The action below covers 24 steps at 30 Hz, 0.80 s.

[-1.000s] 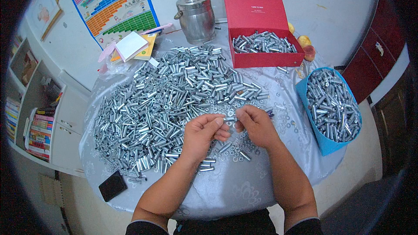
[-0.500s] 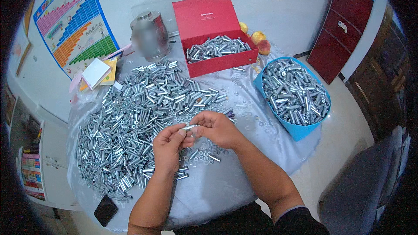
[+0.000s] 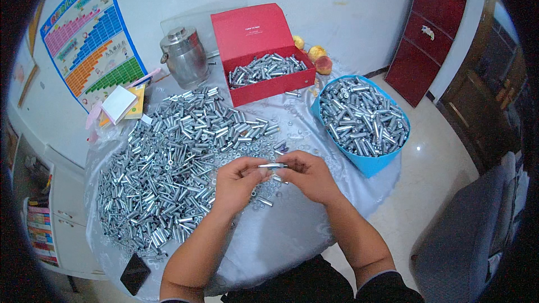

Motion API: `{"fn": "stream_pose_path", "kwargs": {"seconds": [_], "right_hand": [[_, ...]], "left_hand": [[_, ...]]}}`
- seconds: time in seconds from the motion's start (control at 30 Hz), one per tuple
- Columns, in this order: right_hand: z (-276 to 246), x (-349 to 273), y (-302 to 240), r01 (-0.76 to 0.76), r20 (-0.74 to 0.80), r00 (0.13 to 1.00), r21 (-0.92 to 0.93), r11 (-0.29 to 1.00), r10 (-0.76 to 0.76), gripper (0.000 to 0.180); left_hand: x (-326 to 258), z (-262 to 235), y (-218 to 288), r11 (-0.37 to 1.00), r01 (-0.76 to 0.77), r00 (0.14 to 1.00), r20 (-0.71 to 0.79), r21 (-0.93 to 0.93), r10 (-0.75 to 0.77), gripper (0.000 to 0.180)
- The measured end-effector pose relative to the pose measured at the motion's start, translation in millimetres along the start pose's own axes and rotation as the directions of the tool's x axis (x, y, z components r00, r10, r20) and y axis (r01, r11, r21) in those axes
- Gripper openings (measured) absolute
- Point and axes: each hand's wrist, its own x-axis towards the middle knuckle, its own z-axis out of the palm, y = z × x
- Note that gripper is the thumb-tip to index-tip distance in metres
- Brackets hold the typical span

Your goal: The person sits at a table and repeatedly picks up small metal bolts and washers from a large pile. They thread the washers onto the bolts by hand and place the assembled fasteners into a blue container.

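Observation:
Over the front of the pile, my left hand [image 3: 240, 184] and my right hand [image 3: 312, 177] meet at a small silver expansion bolt [image 3: 273, 165]. It lies nearly level, its left end pinched by my left thumb and fingers and its right end by my right ones. Beneath and behind my hands spread flat metal washers [image 3: 247, 150]. To the left is a wide heap of loose silver metal sleeves and bolts [image 3: 163, 174]. One loose sleeve [image 3: 261, 201] lies just below my hands.
A red box [image 3: 269, 87] of metal pieces stands open at the back. At right is a blue bin [image 3: 368, 163] full of bolts. Fruit [image 3: 317, 53], a steel pot [image 3: 186, 62], notebooks [image 3: 119, 104] and a dark phone [image 3: 135, 274] sit around the cloth-covered table [image 3: 264, 252].
My hands have moved right, and the expansion bolt between them has turned from slanted to nearly level. The whole view has shifted slightly.

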Motion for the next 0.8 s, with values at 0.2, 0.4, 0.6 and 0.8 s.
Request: {"fn": "stream_pose_path", "kwargs": {"seconds": [0.2,0.4,0.6,0.8], "right_hand": [[-36.5,-22.3,5.6,0.119,-0.21,0.963,-0.218,0.969,-0.166,0.022],[-70.2,-36.1,-14.0,0.06,-0.426,0.886,-0.287,0.956,-0.184,0.021],[-101.6,-41.6,-25.4,0.017,-0.536,0.706,-0.641,0.767,-0.463,0.023],[-122.8,-39.6,-30.7,-0.154,-0.424,0.644,-0.888,0.434,-0.637,0.028]], "left_hand": [[23.2,48.5,3.8,0.974,0.084,0.995,0.07,-0.209,-0.071,0.02],[50.8,103.8,-5.0,0.983,-0.042,0.985,0.157,-0.179,0.071,0.018],[68.0,133.8,-9.4,0.967,-0.057,0.983,0.156,-0.25,0.098,0.018],[66.6,91.5,12.0,0.979,-0.057,0.998,0.002,-0.195,0.058,0.02]]}}
